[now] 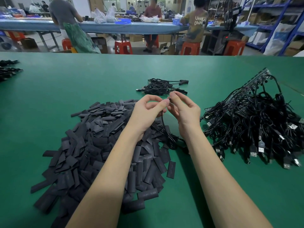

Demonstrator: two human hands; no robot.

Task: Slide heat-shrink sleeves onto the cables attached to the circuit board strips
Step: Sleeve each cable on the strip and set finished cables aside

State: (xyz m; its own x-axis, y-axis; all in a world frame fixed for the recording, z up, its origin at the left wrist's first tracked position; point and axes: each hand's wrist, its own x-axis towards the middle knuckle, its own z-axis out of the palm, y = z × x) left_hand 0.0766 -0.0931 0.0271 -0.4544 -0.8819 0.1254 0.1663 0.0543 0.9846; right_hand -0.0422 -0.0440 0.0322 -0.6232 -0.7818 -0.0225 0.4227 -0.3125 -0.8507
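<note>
The cable is held between the two hands, above the near edge of the sleeve pile. Its upper end sits at the meeting fingertips; from there its long axis runs almost straight down and toward the person, ending in a loose coil on the mat between the wrists. The left hand has thumb and forefinger curled into a ring and pinches at the cable's top. The right hand pinches the same end from the other side, its fingertips just above and touching the left's. Whether a sleeve is already on this end cannot be told; the tip is too small and dark. Both hands are equally near the cable end, so the coming move appears to turn on that vertical axis: a sleeve would have to travel down along it.

The pile of heat-shrink sleeves, flat black tubes, lies under and to the left of the left forearm, within its easier reach. To the right of the right hand lies the bundle of cables with plugs, joined to circuit board strips farther right and away. Just beyond the fingertips lies a small heap of cables.

All rests on a green mat. Beyond it are a blue-topped bench, red stools, seated workers and shelving.
</note>
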